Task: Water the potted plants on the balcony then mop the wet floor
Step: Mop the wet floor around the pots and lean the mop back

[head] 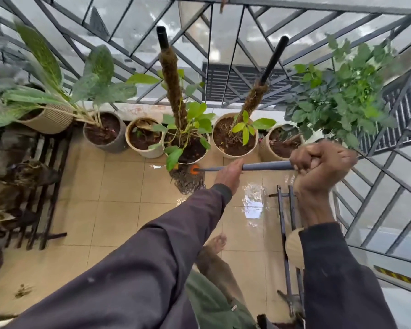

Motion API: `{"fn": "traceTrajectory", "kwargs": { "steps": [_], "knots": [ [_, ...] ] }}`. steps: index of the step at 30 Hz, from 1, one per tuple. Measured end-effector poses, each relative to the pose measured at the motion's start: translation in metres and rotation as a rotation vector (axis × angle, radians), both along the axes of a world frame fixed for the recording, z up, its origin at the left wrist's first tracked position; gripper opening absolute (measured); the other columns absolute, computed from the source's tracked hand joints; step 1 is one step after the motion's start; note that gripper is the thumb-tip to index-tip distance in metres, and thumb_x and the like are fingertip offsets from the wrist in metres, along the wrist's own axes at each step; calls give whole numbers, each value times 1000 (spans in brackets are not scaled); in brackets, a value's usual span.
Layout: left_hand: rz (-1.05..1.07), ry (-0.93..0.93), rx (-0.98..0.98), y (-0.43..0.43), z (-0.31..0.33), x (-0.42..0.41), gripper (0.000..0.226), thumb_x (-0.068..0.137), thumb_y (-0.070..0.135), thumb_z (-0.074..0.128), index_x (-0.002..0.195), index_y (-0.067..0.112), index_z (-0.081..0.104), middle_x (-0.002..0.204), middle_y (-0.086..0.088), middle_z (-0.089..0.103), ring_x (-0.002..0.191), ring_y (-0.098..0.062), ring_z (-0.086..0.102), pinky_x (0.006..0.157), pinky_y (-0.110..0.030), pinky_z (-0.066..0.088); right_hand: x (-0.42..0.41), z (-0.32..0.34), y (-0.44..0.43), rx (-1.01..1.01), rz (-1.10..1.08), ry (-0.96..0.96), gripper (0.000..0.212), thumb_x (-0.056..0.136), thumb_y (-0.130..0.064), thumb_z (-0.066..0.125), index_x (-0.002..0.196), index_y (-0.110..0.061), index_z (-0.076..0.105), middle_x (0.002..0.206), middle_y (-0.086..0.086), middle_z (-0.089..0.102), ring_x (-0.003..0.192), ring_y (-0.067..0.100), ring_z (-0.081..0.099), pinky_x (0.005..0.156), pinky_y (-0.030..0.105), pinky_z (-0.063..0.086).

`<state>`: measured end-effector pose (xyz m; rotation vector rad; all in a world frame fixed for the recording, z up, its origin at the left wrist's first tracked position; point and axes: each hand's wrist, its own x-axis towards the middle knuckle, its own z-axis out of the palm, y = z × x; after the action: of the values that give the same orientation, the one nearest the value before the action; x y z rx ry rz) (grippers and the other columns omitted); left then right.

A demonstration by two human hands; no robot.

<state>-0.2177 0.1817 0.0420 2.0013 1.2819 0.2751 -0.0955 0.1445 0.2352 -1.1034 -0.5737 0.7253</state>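
I hold a mop by its grey handle [266,166]. My right hand [318,165] grips the upper end in a fist. My left hand [229,173] wraps the handle lower down, nearer the head. The stringy grey mop head [188,180] with an orange collar rests on the beige tiled floor [119,210], right in front of a white pot [188,148] with a moss pole. A shiny wet patch [254,200] lies on the tiles under the handle. Several potted plants [234,138] line the foot of the railing.
A black metal railing [223,55] closes off the balcony ahead and to the right. A dark slatted rack [33,186] with things on it stands at the left. A thin metal stand [287,222] is on the right. My bare foot [214,245] is on the tiles.
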Motion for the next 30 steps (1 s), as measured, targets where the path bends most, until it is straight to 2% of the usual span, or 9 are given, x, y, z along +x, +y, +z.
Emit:
{"fn": "traceTrajectory", "kwargs": {
  "steps": [2,6,10,13,17,21,24,30],
  "knots": [
    [36,24,-17,-1,-7,-23,49,83,-17,50,126,4,59,109,-22,67,98,-42,65,78,-48,47,-12,-4,6,-47,14,19,43,72,3,47,40,-25,50,36,-12,32,30,10,29,49,20,31],
    [58,215,-54,-7,-13,-85,57,91,-12,42,143,11,49,118,-21,65,108,-39,62,89,-47,43,-52,-20,13,-122,101,34,46,74,5,46,40,-25,50,36,-12,33,32,9,29,48,20,30],
    [69,313,-71,-11,-17,-139,56,94,-11,38,144,11,45,121,-19,63,111,-40,60,89,-48,42,-98,-33,11,-152,185,100,45,74,4,48,41,-26,49,38,-9,32,34,8,27,51,23,31],
    [56,297,-102,-10,-16,-157,57,93,-10,40,145,14,44,123,-18,63,112,-41,61,89,-48,44,-118,-26,8,-127,194,98,40,72,-3,55,41,-26,51,38,-8,32,35,8,28,54,24,32],
    [40,185,-70,5,-1,-158,55,86,-13,46,134,14,52,120,-15,65,107,-39,63,85,-49,48,-130,6,17,14,173,14,51,74,13,43,45,-28,52,39,-9,33,34,10,26,52,25,31],
    [93,86,58,30,15,-156,44,81,-15,53,115,13,58,99,-12,67,87,-39,66,68,-47,53,-146,33,35,107,183,-74,53,72,16,41,46,-28,54,39,-10,35,33,13,28,48,27,30],
    [129,57,140,47,17,-163,33,80,-14,63,101,11,62,85,-9,64,69,-35,65,54,-40,47,-164,34,41,106,202,-145,56,71,18,42,48,-31,56,42,-11,38,35,13,32,52,28,32],
    [70,13,112,56,-19,-208,31,83,-14,62,108,5,65,99,-13,66,82,-37,67,67,-45,55,-215,-8,24,-67,172,-151,40,78,-3,54,48,-29,51,48,-12,39,44,18,30,45,41,27]
  ]
}}
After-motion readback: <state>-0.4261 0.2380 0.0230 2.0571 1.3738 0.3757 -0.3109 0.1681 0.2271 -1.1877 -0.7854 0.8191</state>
